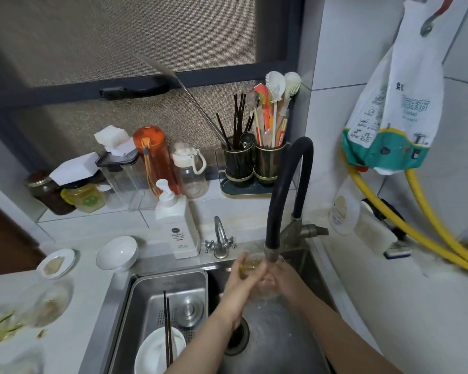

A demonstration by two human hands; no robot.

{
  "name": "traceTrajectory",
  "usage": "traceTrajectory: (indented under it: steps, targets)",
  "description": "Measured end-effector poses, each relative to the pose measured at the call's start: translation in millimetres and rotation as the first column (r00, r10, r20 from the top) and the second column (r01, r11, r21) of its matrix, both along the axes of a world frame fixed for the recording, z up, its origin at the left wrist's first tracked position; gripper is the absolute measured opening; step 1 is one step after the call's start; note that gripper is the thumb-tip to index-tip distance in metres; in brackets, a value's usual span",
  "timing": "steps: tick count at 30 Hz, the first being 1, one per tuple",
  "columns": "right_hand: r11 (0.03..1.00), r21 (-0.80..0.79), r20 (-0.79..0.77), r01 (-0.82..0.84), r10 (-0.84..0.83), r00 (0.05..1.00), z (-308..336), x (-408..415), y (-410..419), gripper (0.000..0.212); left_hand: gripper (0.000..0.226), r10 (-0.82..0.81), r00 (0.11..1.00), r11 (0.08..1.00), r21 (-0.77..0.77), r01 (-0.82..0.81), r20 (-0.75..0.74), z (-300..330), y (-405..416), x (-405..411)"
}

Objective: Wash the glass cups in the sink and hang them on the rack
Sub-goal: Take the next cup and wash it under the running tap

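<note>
Both hands meet over the sink [303, 346], right under the black tap [274, 211]. The left hand [241, 282] and right hand [287, 279] each curl their fingers round one glass cup [254, 268], held between them just below the spout. The cup is clear with a yellowish tint; the hands cover most of it, so its shape and what it holds are hard to make out.

In the sink's left half sits a steel tray [173, 287]. It holds a white plate [157, 352] with dark chopsticks [168, 333] lying across it, and a round steel lid [188, 310]. The plate is cut off by the lower edge.

On the bench [87, 292] to the left stand a white bowl [118, 252] and a small dish [56, 263] with brownish scraps in it. Nearer lies a blurred clear glass item [48, 303] with food bits around it. Behind the sink a white pump bottle [177, 225] stands, and on the ledge two dark holders [254, 163] carry chopsticks, brushes and a ladle.
</note>
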State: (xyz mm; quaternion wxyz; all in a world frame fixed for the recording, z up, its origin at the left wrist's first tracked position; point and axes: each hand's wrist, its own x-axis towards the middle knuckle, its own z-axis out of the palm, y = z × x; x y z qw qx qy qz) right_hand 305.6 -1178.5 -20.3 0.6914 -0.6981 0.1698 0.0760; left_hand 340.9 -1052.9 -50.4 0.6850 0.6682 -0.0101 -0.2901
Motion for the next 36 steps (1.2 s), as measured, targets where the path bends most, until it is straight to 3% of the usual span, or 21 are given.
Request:
traceTrajectory:
  steps: [3, 6, 9, 11, 16, 20, 23, 25, 28, 30, 31, 34, 36]
  targets:
    - [0.999, -0.023, 0.035, -0.040, 0.041, 0.999, -1, -3, 5, 0.039, 0.074, 0.077, 0.991, 0.995, 0.049, -0.083, 0.107, -2, 0, -3]
    - [0.963, -0.162, 0.012, -0.214, 0.218, 0.976, -2, -9, 9, 0.041, 0.056, 0.163, 0.975, 0.982, 0.075, -0.176, 0.152, 2, 1, 6]
    - [0.806, -0.419, -0.048, -0.418, 0.440, 0.897, -11, -13, 10, 0.039, 0.065, 0.123, 0.975, 0.972, 0.174, -0.156, 0.186, 8, -1, 14]
    - [0.751, -0.476, -0.012, -0.456, 0.513, 0.858, -11, -12, 11, 0.036, 0.076, 0.079, 0.985, 0.976, 0.188, -0.107, 0.154, 7, -3, 16]
    - [0.937, -0.207, 0.075, -0.280, 0.300, 0.951, -9, -5, 17, 0.027, 0.074, 0.155, 0.988, 0.988, 0.020, -0.155, -0.019, 3, 2, 12]
    - [0.980, -0.043, 0.115, -0.194, 0.197, 0.974, 4, -4, 14, 0.023, 0.058, 0.100, 0.983, 0.988, -0.099, -0.116, -0.155, -2, 7, 4]
    - [0.988, -0.111, 0.163, -0.104, 0.121, 0.979, 8, -7, 8, 0.029, 0.052, 0.026, 0.986, 0.986, -0.157, -0.052, -0.163, -6, 5, -2]
    - [0.972, -0.167, 0.180, -0.163, 0.193, 0.964, 9, -10, 9, 0.025, 0.054, 0.058, 0.980, 0.982, -0.166, -0.090, -0.191, -3, 3, -3]
    - [0.863, -0.355, 0.137, -0.359, 0.428, 0.893, 9, -15, 12, 0.030, 0.056, 0.086, 0.977, 0.992, -0.079, -0.103, -0.198, -2, 0, 1]
    - [0.816, -0.493, 0.156, -0.303, 0.425, 0.892, 9, -14, 8, 0.036, 0.052, 0.077, 0.980, 0.996, -0.025, -0.083, -0.185, -3, -2, 2]
    - [0.812, -0.500, 0.152, -0.303, 0.427, 0.891, 8, -13, 6, 0.044, 0.051, 0.085, 0.978, 0.996, -0.008, -0.088, -0.192, -3, -2, 1]
    - [0.833, -0.313, 0.064, -0.456, 0.497, 0.865, 10, -15, 3, 0.067, 0.046, 0.130, 0.966, 0.991, -0.007, -0.135, -0.224, 1, -4, 1]
    - [0.823, -0.282, 0.048, -0.492, 0.525, 0.850, 10, -17, 3, 0.060, 0.048, 0.141, 0.965, 0.989, -0.009, -0.147, -0.222, 5, -3, 3]
